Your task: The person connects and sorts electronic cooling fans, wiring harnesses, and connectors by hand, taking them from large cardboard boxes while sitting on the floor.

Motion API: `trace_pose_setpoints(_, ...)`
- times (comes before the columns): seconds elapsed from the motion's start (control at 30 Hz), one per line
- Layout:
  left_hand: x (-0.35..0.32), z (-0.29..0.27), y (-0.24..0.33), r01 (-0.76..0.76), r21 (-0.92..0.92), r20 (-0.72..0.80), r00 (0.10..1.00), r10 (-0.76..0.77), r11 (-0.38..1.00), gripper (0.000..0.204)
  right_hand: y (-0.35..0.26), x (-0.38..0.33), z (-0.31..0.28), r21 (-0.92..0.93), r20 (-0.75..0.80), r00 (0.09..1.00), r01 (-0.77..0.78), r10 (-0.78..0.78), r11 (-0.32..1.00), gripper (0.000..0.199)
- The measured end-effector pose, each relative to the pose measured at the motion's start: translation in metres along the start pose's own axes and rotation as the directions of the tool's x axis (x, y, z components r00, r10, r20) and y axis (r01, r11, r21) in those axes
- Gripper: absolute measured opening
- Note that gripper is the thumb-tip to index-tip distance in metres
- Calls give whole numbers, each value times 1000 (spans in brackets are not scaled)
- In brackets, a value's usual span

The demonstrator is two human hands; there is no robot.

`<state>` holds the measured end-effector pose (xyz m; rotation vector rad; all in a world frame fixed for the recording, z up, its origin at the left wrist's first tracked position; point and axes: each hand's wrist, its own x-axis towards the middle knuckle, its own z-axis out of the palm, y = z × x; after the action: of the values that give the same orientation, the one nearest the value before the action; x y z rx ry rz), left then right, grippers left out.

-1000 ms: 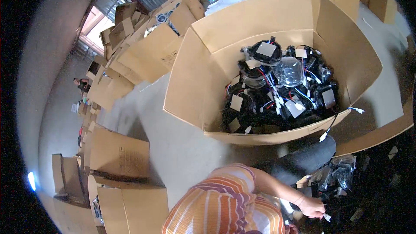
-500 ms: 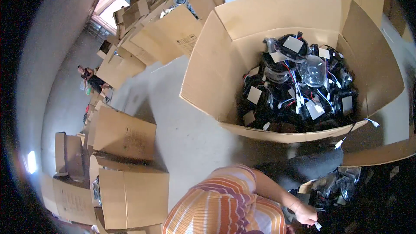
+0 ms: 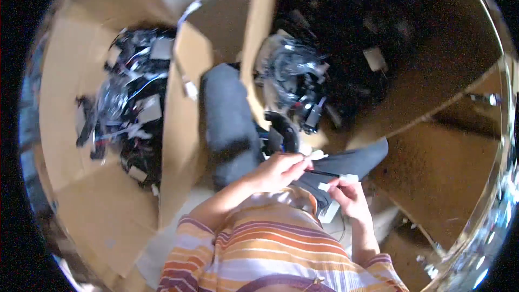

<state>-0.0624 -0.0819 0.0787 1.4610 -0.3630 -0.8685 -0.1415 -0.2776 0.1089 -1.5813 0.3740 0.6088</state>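
The left hand (image 3: 278, 173) pinches a white connector (image 3: 317, 155) above the lap, its fingertips blurred. Just to its right, the right hand (image 3: 350, 197) grips a white plug (image 3: 349, 178) between narrowed fingers. A black cable (image 3: 323, 173) spans between them, its left end hidden by fingers. In the far right carton (image 3: 432, 100), shadow obscures most black parts (image 3: 373, 27).

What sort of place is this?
Probably a workshop or warehouse for electrical parts: the left cardboard box and right cardboard box hold piles of black parts, some wired, and a black cable with a white connector runs between the left hand and right hand.
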Motion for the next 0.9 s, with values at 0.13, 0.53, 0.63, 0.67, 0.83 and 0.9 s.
trace_pose_setpoints(0.13,12,1,5,-30,14,144,989,28,999,18,-15,-4,-15,30,-11,996,89,-88,996,8)
trace_pose_setpoints(0.53,37,0,6,-142,-185,639,734,228,973,25,-27,-12,-27,-37,56,966,255,-252,966,8)
trace_pose_setpoints(0.63,43,0,8,-215,-108,715,662,227,971,24,-30,-16,-25,-80,45,977,212,-209,974,8)
trace_pose_setpoints(0.67,43,0,7,-212,-103,720,658,220,972,24,-32,-18,-26,-73,39,976,215,-212,974,8)
trace_pose_setpoints(0.83,46,3,7,-216,-53,757,629,180,975,20,-27,-22,-27,-284,32,978,207,-206,936,7)
trace_pose_setpoints(0.9,47,5,5,-226,-30,759,629,170,974,20,-21,-24,-26,-286,32,965,258,-260,923,7)
